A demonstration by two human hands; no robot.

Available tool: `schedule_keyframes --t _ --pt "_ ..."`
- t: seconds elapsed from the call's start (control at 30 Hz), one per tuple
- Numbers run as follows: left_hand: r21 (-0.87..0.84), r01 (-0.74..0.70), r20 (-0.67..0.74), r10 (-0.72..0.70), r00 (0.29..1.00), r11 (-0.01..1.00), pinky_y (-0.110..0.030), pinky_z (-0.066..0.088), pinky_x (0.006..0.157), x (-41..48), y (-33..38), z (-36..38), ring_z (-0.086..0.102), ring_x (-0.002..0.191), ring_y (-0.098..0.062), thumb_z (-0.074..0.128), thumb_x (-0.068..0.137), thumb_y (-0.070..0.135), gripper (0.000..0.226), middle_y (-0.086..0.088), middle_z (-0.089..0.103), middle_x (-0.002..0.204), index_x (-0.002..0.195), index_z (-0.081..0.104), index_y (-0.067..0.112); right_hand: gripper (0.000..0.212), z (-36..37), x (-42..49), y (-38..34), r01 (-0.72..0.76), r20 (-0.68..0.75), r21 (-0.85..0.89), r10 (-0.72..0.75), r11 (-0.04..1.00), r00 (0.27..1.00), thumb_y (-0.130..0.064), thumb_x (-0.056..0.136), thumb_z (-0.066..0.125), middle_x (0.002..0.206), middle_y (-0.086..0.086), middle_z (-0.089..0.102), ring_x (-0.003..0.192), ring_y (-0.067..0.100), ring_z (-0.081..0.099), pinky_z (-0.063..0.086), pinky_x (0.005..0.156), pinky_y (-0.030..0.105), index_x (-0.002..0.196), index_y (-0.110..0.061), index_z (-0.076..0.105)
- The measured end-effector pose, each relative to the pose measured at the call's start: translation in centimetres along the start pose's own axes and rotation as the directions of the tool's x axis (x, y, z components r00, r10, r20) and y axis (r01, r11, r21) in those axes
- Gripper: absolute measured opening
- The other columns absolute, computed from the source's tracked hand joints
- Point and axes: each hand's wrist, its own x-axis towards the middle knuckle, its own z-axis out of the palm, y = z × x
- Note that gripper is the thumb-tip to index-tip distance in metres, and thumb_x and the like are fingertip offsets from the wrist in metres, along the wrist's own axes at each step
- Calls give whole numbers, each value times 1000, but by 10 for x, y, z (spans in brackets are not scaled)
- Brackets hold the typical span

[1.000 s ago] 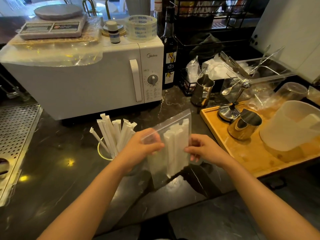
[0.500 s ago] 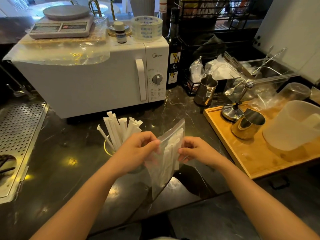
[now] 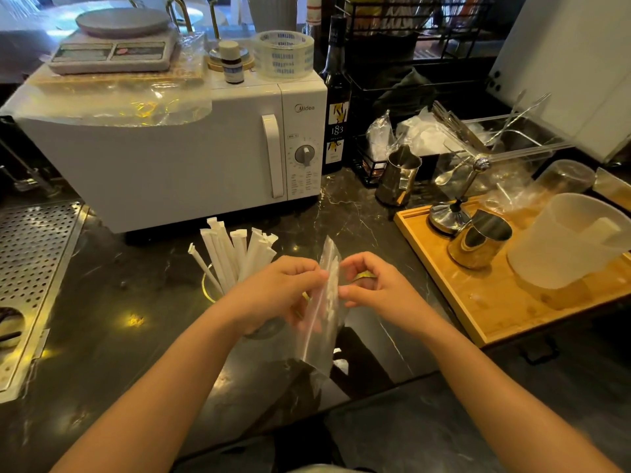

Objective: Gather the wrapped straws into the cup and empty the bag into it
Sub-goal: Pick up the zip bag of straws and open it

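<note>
A clear plastic bag (image 3: 321,332) of white wrapped straws hangs upright and edge-on above the dark counter. My left hand (image 3: 283,295) pinches one side of the bag near its top. My right hand (image 3: 375,288) pinches the opposite side at the same height. Just left of my left hand stands a clear cup with a gold rim (image 3: 208,291), mostly hidden by my wrist. Several white wrapped straws (image 3: 235,254) stick up out of the cup and fan apart.
A white microwave (image 3: 177,158) stands behind the cup, a dark bottle (image 3: 336,107) beside it. To the right lies a wooden tray (image 3: 478,302) carrying a gold metal cup (image 3: 478,240) and a frosted jug (image 3: 566,240). A perforated metal drain grid (image 3: 30,261) lies at the left.
The bag has turned from facing me to nearly edge-on, and both hands have drawn closer together around its top. My view has shifted slightly closer.
</note>
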Motion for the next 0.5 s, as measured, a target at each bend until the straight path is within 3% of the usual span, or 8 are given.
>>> schedule_keyframes --t 0.1,0.3,0.43,0.5 --pt "-39 -17 30 19 999 999 -19 52 47 2 -2 5 61 52 -7 43 90 17 24 9 63 49 73 59 13 24 2 -9 -6 13 -11 53 -13 998 1000 -6 78 64 88 3 53 76 16 57 54 60 18 94 -18 51" --pt "-104 -73 13 75 997 992 -15 45 44 4 -7 11 56 46 -5 54 83 14 20 7 61 50 65 62 13 9 4 -26 -24 60 103 24 -63 998 993 -14 77 66 74 -2 60 65 6 58 51 56 16 80 -11 58" --pt "-122 -126 -23 124 992 985 -15 45 42 9 -9 16 56 46 -7 58 80 11 22 4 61 50 60 64 17 20 5 -27 -32 41 89 -24 -39 999 995 -14 70 72 73 8 58 66 12 59 51 56 20 71 -12 53" --pt "-133 -134 -31 131 991 982 -15 45 42 12 -10 17 57 45 -7 59 79 11 24 5 62 47 57 65 19 26 6 -25 -34 31 79 -44 -27 999 997 -13 67 75 67 5 57 59 7 59 49 53 16 71 -9 50"
